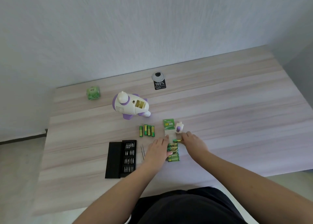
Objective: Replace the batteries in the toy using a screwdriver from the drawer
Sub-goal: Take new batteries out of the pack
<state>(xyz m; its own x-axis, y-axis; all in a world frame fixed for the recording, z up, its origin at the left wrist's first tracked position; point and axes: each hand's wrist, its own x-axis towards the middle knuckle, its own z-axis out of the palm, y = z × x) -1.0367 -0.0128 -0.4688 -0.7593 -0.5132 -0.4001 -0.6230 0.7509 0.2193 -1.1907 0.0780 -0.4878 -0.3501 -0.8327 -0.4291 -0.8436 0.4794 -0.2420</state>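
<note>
A white and purple toy lies on the table with its battery bay open and empty. Its small cover rests near a green battery card. Several loose green batteries stand in a row below the toy. A pack of green batteries lies between my hands. My left hand rests flat on the pack's left side. My right hand pinches one battery at the pack's top. A thin screwdriver lies beside the open black bit case.
A green cube-shaped container sits at the back left. A grey cable grommet with a black sticker is set in the wooden table near the wall. The table's near edge runs just in front of my body.
</note>
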